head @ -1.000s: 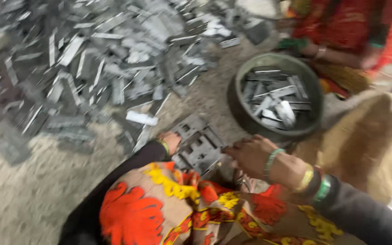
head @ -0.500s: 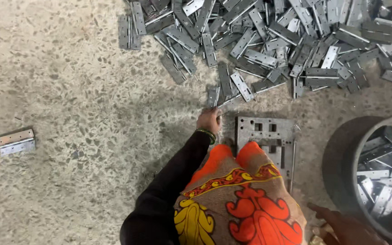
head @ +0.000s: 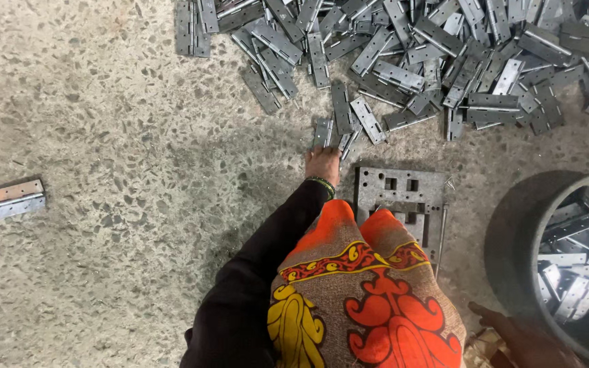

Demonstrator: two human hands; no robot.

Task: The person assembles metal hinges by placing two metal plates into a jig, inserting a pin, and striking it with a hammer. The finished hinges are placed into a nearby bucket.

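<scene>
My left hand (head: 323,165) reaches forward in a black sleeve with a green bangle. Its fingers close on a small grey metal hinge (head: 323,132) at the near edge of a big pile of hinges (head: 438,54). Right of the wrist a perforated grey metal plate (head: 400,194) lies flat on the floor, partly covered by my orange patterned cloth. My right hand (head: 519,337) shows only partly at the bottom right, beside a round dark tub (head: 512,238). What it holds is hidden.
The tub holds several hinges (head: 581,266). A lone hinge (head: 15,197) lies far left on the speckled concrete floor. A thin metal rod (head: 440,238) lies along the plate's right edge.
The view has swung from the tub and another person's lap to the floor and the pile. My left hand stays stretched out at the pile's edge, on a hinge.
</scene>
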